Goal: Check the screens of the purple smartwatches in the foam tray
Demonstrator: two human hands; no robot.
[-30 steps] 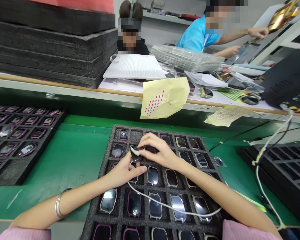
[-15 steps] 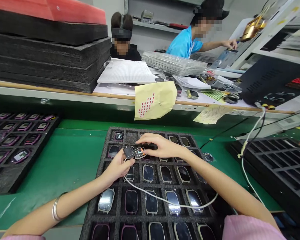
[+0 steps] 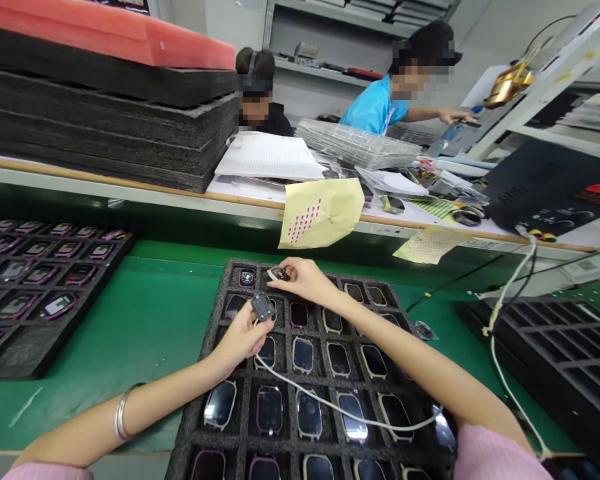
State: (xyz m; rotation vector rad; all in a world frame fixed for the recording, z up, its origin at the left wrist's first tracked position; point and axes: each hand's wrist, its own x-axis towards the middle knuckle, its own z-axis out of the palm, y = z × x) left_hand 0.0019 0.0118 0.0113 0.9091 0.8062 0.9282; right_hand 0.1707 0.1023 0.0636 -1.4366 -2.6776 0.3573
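Observation:
My left hand (image 3: 241, 337) pinches a small black square charging dock (image 3: 263, 307) over the left side of a black foam tray (image 3: 280, 363). A white cable (image 3: 325, 399) runs from the dock across the tray to the right. At the back row, my right hand (image 3: 305, 277) grips a smartwatch (image 3: 279, 274) by its edge, tilted in or just above the second compartment from the left; I cannot tell whether it touches the foam. Beside it in the back left corner sits a watch with a lit face (image 3: 247, 277). Watches with dark screens lie in the other compartments.
Another foam tray (image 3: 40, 280) with purple-rimmed watches lies at the left. Dark slotted trays (image 3: 545, 340) stand at the right. Behind is a shelf edge (image 3: 250, 208) with papers, stacked foam (image 3: 105, 127) and a power supply (image 3: 545, 187). Two people are beyond it.
My right hand has moved the watch away from the dock, back to the second compartment of the rear row. My left hand keeps the dock. The view has shifted slightly.

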